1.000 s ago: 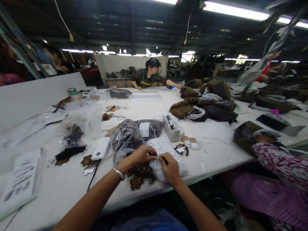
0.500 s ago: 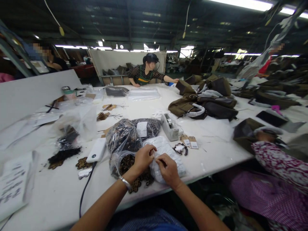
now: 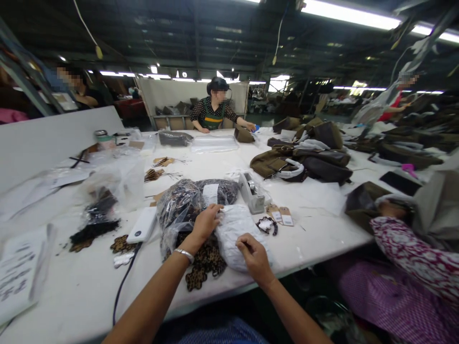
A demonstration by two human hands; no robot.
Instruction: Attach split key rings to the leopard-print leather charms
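Note:
Over the upper left edge of a white plastic-wrapped packet is my left hand, its fingers bent and close together. Whatever they may hold is too small to make out. My right hand is above the packet's lower right side, thumb and forefinger pinched; anything between them is hidden. To the left of the packet, a clear plastic bag of dark patterned pieces lies partly under my left wrist. Leopard-patterned flower-shaped pieces spill from its mouth toward the table's front edge.
A tape dispenser, tan tags and a dark beaded loop lie behind the packet. A white power bank with a black cable is at left. Dark olive handbags are piled beyond. A co-worker's patterned sleeve reaches in at right.
My hands have moved apart: the left went left and up, the right slightly down and right. Across the table, a person's arm has drawn back, and a dark olive bag now stands before them.

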